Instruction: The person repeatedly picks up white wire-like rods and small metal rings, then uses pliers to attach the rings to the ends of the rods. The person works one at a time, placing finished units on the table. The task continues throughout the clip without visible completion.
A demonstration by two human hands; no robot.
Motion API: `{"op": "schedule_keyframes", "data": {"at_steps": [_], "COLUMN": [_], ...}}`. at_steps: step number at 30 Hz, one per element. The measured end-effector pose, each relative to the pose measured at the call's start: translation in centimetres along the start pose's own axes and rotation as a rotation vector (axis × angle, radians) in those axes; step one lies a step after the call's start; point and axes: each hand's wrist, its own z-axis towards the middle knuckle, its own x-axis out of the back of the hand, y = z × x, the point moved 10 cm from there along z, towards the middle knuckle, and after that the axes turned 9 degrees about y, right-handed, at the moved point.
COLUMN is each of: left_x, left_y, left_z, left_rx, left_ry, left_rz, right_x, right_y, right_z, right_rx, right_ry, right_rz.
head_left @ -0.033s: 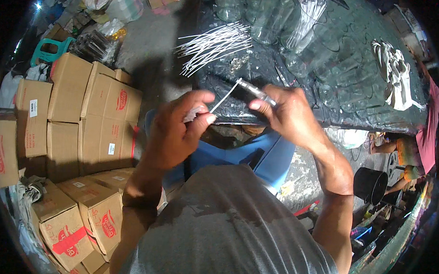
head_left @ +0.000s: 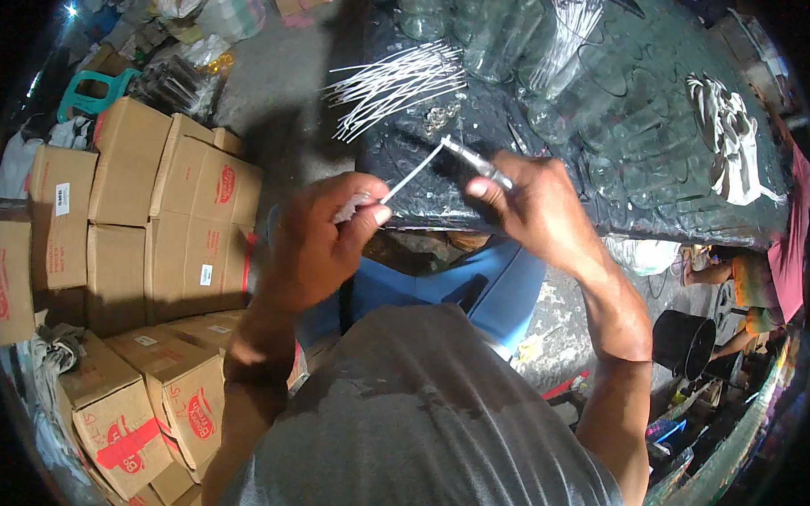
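Over the near edge of the desk (head_left: pixel 492 122), a thin white strand (head_left: pixel 413 174) is pinched by the left hand (head_left: pixel 321 232) while its far tip is met by pliers (head_left: pixel 476 163) clasped in the right hand (head_left: pixel 541 201), apparently so both ends are steadied.

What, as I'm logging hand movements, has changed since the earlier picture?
The left hand shifted slightly left; the right hand and metal tool edged away from the body. Nothing was taken or released; the white strand still runs between them. The strand pile stayed put.
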Motion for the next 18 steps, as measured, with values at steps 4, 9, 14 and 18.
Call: {"op": "schedule_keyframes", "data": {"at_steps": [4,9,14,18], "left_x": [1.6,-1.0,-0.5,0.6], "left_y": [-1.8,-4.8,-3.1,-5.3], "left_z": [3.4,11.1,12.1,7.6], "left_rx": [-0.001,-0.269,-0.339,-0.047], "left_ry": [0.019,0.005,0.192,0.007], "left_rz": [0.265,0.578,0.461,0.177], "right_x": [2.5,3.1,-0.1,-2.8], "right_y": [1.5,1.2,1.7,1.8], "right_z": [1.1,4.0,8.5,10.0], "right_rx": [0.155,0.149,0.347,0.386], "right_ry": [0.249,0.291,0.199,0.050], "right_rz": [-0.145,-0.177,-0.216,-0.309]}}
